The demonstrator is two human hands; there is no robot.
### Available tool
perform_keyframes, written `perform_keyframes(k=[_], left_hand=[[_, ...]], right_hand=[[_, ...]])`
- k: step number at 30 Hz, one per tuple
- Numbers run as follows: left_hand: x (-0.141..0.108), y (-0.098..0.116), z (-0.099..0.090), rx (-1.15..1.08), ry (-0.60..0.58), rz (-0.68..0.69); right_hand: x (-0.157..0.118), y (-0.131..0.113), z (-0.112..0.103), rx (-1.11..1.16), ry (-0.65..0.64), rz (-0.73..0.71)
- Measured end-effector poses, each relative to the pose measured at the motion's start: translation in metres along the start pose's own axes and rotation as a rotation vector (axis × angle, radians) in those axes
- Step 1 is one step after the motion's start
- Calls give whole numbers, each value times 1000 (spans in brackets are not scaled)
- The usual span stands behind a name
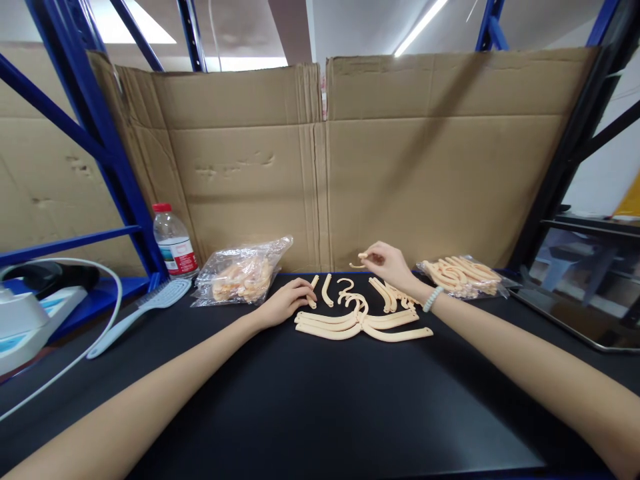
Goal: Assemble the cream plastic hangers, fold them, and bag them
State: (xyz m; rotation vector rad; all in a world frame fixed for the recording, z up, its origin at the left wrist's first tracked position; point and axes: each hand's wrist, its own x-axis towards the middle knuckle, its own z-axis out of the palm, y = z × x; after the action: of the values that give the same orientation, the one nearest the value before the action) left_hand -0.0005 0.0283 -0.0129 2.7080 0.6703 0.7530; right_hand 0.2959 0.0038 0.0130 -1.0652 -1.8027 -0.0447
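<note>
My right hand (393, 263) is raised above the table's far side, its fingers pinching a small beige hanger hook (358, 266). A pale beaded bracelet circles that wrist. On the left, my left hand (287, 301) rests low with curled fingers on a short beige hanger arm (314, 293). Beside it lies another loose hanger arm (327, 291). Between my hands are loose hooks (345, 285). Closer to me, several assembled beige hangers (333, 327) lie overlapped, their hooks pointing away. More loose hanger arms (383, 294) lie below my right hand, partly hidden by its wrist.
A clear bag of beige parts (243, 277) lies left, another bag (465, 275) right. At left stand a water bottle (175, 243), a hairbrush (145, 313) and a power strip (45, 327) with a white cable. Cardboard (425, 160) walls the black table's (340, 407) back.
</note>
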Motion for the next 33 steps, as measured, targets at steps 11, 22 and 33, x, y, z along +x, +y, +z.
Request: perform_keyframes(k=[11, 22, 33], left_hand=[[1, 44, 3, -190, 353, -108], [-4, 111, 34, -788, 205, -228], [-6, 116, 45, -1057, 187, -432]], right_hand=[[-73, -76, -35, 739, 78, 565], [-99, -97, -22, 961, -182, 694], [-103, -90, -16, 1006, -173, 666]])
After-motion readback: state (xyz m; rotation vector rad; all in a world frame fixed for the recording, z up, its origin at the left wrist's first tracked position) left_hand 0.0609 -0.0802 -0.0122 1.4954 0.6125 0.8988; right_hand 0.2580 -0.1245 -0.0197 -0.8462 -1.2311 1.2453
